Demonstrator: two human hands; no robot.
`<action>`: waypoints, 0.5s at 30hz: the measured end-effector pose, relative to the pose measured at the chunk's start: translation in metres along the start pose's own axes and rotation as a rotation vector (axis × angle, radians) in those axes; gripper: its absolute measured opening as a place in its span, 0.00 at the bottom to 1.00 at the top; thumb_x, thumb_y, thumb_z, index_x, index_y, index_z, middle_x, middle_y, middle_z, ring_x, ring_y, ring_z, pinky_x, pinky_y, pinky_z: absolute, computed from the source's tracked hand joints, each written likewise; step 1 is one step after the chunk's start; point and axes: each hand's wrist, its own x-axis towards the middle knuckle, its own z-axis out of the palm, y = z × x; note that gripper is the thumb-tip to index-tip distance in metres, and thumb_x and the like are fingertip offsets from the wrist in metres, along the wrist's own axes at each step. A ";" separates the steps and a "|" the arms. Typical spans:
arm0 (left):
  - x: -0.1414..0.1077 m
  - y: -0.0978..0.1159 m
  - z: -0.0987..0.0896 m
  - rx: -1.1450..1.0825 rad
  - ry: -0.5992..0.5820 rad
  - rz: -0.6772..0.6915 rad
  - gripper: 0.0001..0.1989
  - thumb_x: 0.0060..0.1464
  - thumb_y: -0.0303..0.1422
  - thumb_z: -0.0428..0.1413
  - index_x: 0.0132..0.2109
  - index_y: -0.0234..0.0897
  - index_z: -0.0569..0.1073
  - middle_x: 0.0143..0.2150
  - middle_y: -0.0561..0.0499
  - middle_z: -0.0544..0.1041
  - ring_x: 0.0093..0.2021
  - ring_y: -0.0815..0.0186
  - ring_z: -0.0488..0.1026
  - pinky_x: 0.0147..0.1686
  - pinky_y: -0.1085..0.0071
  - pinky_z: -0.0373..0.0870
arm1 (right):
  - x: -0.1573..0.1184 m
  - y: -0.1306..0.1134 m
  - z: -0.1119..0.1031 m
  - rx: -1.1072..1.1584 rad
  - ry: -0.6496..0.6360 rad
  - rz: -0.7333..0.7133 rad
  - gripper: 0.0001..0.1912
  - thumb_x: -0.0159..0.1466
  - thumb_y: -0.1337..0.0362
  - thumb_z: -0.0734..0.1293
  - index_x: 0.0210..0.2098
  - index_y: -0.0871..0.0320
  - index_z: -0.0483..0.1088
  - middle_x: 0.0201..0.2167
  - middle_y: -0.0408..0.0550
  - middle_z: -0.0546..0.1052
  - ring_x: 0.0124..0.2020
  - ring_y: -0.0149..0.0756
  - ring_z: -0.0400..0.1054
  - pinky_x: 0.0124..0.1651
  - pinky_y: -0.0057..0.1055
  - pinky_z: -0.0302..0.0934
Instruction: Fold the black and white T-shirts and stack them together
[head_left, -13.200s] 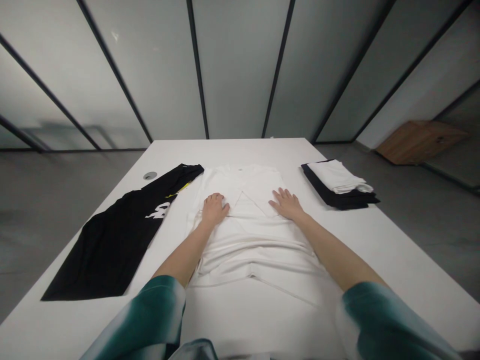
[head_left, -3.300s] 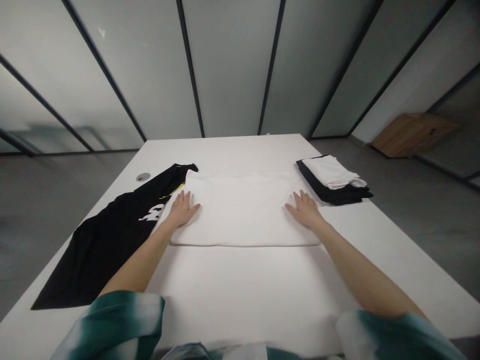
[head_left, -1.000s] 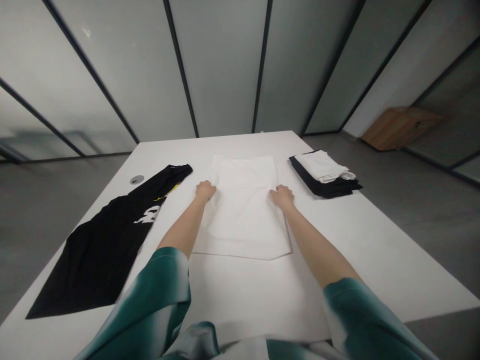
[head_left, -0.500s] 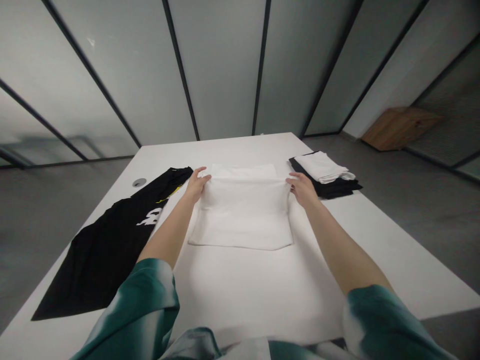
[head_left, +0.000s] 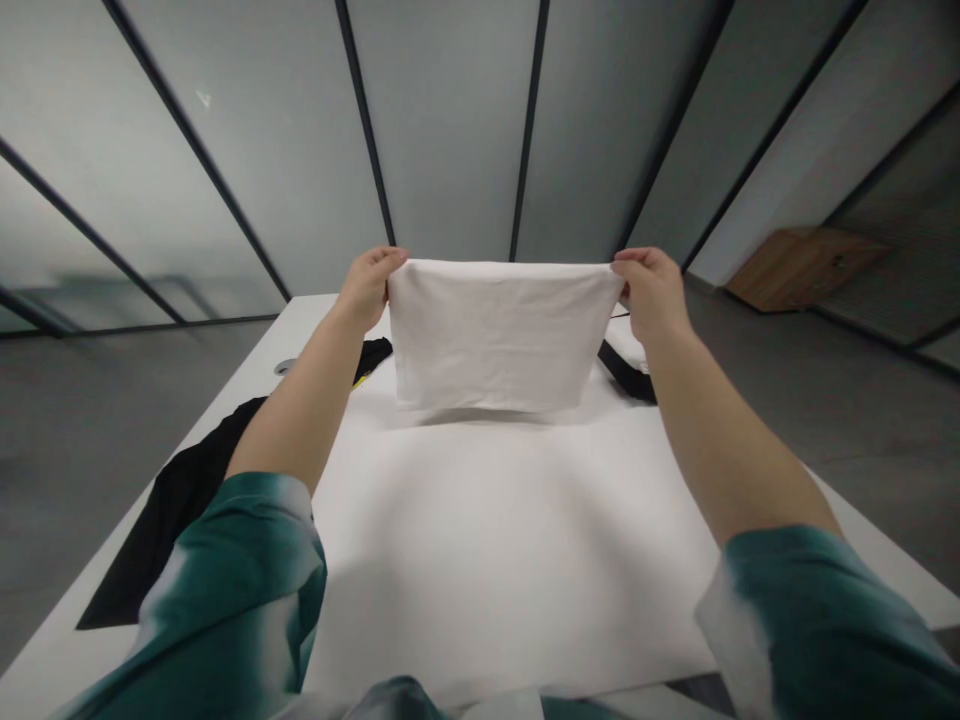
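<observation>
A folded white cloth [head_left: 501, 338] hangs upright above the table, stretched between both hands. My left hand [head_left: 373, 285] pinches its upper left corner, and my right hand [head_left: 651, 290] pinches the upper right one. The cloth's lower edge hangs just over the white tabletop [head_left: 510, 540]; whether it touches the surface is unclear. Behind my left forearm lies a black garment [head_left: 176, 510], partly hidden, with a bit of yellow showing near its far end.
Beyond my right hand, dark folded fabric [head_left: 628, 378] lies with white fabric [head_left: 624, 340] on top, mostly hidden. A round grey disc [head_left: 283, 367] sits at the table's left. Frosted panels stand behind, and a wooden box [head_left: 802, 268] is on the floor at right.
Both hands have risen off the table and moved slightly apart, lifting the white cloth from lying flat to hanging. The right forearm and cloth now cover more of the fabric stack.
</observation>
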 end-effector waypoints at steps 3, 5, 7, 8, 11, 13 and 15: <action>0.010 -0.005 0.010 0.013 -0.006 -0.020 0.22 0.52 0.49 0.61 0.40 0.33 0.71 0.36 0.47 0.72 0.43 0.59 0.74 0.42 0.65 0.70 | 0.015 0.018 0.016 -0.104 0.012 -0.001 0.04 0.59 0.64 0.66 0.34 0.57 0.68 0.29 0.41 0.70 0.32 0.31 0.65 0.38 0.32 0.61; 0.011 -0.004 0.016 0.042 0.009 -0.014 0.22 0.51 0.49 0.62 0.40 0.34 0.70 0.35 0.48 0.71 0.42 0.60 0.73 0.42 0.66 0.69 | 0.020 0.026 0.022 -0.137 0.016 -0.029 0.05 0.59 0.63 0.67 0.34 0.57 0.68 0.30 0.42 0.71 0.33 0.32 0.66 0.38 0.32 0.61; 0.005 0.001 0.018 0.073 0.024 0.022 0.21 0.51 0.49 0.62 0.40 0.35 0.71 0.34 0.49 0.71 0.41 0.61 0.73 0.41 0.67 0.69 | 0.017 0.026 0.020 -0.133 0.017 -0.064 0.06 0.59 0.61 0.67 0.35 0.56 0.68 0.29 0.42 0.72 0.33 0.32 0.66 0.37 0.32 0.61; -0.002 0.005 0.016 0.087 0.031 0.044 0.21 0.51 0.48 0.62 0.41 0.35 0.71 0.33 0.50 0.71 0.40 0.62 0.73 0.40 0.68 0.69 | 0.011 0.025 0.017 -0.124 0.016 -0.079 0.07 0.59 0.61 0.68 0.36 0.56 0.69 0.29 0.42 0.72 0.32 0.33 0.66 0.36 0.32 0.61; -0.039 0.013 0.004 0.157 0.034 0.067 0.19 0.52 0.47 0.60 0.41 0.37 0.72 0.33 0.50 0.73 0.39 0.62 0.73 0.39 0.68 0.69 | -0.028 0.024 -0.005 -0.127 0.002 -0.094 0.10 0.58 0.58 0.69 0.37 0.54 0.69 0.26 0.41 0.72 0.30 0.35 0.67 0.35 0.32 0.62; -0.077 0.012 -0.011 0.282 -0.001 -0.004 0.17 0.52 0.47 0.59 0.40 0.37 0.72 0.32 0.50 0.74 0.39 0.61 0.74 0.39 0.68 0.70 | -0.065 0.032 -0.024 -0.159 -0.051 -0.074 0.12 0.57 0.55 0.69 0.37 0.54 0.70 0.26 0.42 0.73 0.30 0.36 0.68 0.35 0.34 0.63; -0.116 0.004 -0.025 0.506 -0.072 -0.136 0.15 0.54 0.46 0.57 0.41 0.39 0.72 0.31 0.49 0.75 0.39 0.59 0.74 0.39 0.66 0.70 | -0.101 0.048 -0.042 -0.174 -0.120 -0.006 0.13 0.57 0.53 0.69 0.37 0.54 0.70 0.27 0.44 0.76 0.31 0.38 0.70 0.37 0.35 0.64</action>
